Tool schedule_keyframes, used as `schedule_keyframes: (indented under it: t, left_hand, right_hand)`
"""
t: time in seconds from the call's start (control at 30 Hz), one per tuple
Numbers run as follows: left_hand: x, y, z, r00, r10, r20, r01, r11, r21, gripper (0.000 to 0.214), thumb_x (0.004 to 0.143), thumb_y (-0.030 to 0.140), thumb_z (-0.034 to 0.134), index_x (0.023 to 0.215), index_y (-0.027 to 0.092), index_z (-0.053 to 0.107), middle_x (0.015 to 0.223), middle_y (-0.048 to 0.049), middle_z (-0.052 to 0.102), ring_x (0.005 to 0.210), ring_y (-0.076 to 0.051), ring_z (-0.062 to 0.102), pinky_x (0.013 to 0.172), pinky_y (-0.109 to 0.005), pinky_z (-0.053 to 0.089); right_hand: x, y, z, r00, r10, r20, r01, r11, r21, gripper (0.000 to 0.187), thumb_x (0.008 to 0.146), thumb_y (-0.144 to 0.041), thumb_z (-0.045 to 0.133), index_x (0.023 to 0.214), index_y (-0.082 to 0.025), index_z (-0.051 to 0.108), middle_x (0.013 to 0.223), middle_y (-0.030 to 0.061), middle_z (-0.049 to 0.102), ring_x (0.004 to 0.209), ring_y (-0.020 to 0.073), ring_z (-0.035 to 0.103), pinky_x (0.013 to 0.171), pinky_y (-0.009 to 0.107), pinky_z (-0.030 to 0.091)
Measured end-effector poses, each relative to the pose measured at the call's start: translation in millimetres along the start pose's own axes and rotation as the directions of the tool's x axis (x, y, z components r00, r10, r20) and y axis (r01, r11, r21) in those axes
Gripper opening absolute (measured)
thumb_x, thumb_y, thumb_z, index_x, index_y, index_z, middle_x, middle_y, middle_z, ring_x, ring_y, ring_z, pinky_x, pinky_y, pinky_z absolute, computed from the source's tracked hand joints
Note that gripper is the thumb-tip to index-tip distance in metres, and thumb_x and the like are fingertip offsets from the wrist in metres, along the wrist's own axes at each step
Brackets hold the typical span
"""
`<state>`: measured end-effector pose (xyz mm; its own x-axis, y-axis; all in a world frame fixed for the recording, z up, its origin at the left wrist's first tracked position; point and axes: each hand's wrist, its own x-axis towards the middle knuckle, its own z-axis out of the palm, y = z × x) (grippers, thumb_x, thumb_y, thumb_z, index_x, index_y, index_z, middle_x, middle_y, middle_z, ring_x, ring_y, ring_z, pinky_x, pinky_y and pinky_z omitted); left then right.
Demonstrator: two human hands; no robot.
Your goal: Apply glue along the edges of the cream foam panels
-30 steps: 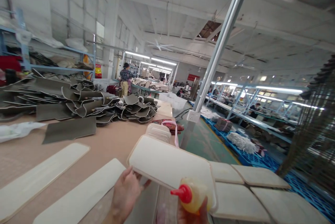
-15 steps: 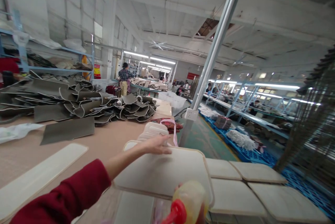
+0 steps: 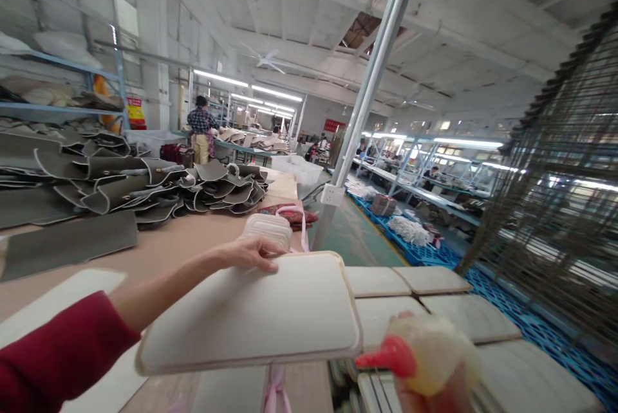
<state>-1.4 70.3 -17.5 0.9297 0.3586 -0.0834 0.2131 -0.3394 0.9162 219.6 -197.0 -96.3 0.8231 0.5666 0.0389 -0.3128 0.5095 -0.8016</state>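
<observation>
Brown tabletop (image 3: 178, 246) spreads across the left of the frame, heaped with grey pieces (image 3: 111, 188). Watching remotely, I see the bottle (image 3: 434, 355), gripped in the right hand (image 3: 437, 400), has swung off the white board (image 3: 261, 320) toward the lower right — so the left hand (image 3: 253, 255), fingers closed over the far edge, apparently carries that board alone, at lower centre.

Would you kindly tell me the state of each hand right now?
Left hand: closed on the far edge of the pale panel.
Right hand: closed around the red-tipped bottle.
</observation>
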Motion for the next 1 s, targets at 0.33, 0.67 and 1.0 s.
schedule_keyframes:
  t: [0.33, 0.67, 1.0]
  left_hand:
    - [-51.2, 20.2, -7.5, 0.990, -0.094, 0.103, 0.103, 0.992, -0.077, 0.049, 0.064, 0.044, 0.072, 0.106, 0.019, 0.068, 0.091, -0.0017, 0.069, 0.083, -0.020, 0.060, 0.073, -0.023, 0.045]
    - [-62.3, 22.6, -9.8, 0.985, -0.120, 0.124, 0.133, 0.986, -0.097, 0.047, 0.064, 0.042, 0.072, 0.104, 0.019, 0.068, 0.089, -0.0010, 0.069, 0.076, -0.017, 0.059, 0.072, -0.023, 0.045]
    - [-61.3, 27.0, -8.4, 0.975, -0.135, 0.176, 0.158, 0.980, -0.123, 0.044, 0.065, 0.042, 0.070, 0.103, 0.019, 0.068, 0.085, -0.0008, 0.069, 0.072, -0.017, 0.059, 0.065, -0.022, 0.045]
  right_hand:
    - [28.7, -42.0, 19.8, 0.997, -0.067, 0.043, 0.073, 0.986, -0.148, 0.059, 0.069, -0.051, 0.064, 0.119, -0.021, 0.053, 0.120, 0.0099, 0.055, 0.121, 0.0268, 0.042, 0.092, 0.044, 0.044]
    - [35.0, -35.5, 16.4, 0.977, -0.032, 0.213, 0.057, 0.992, -0.112, 0.064, 0.060, -0.033, 0.071, 0.121, -0.029, 0.052, 0.124, 0.0083, 0.053, 0.111, 0.0315, 0.051, 0.092, 0.050, 0.043]
    - [32.1, -38.7, 13.6, 0.956, -0.009, 0.293, 0.044, 0.993, -0.112, 0.074, 0.063, -0.041, 0.070, 0.130, -0.028, 0.042, 0.135, 0.0059, 0.043, 0.117, 0.0249, 0.046, 0.087, 0.036, 0.048]
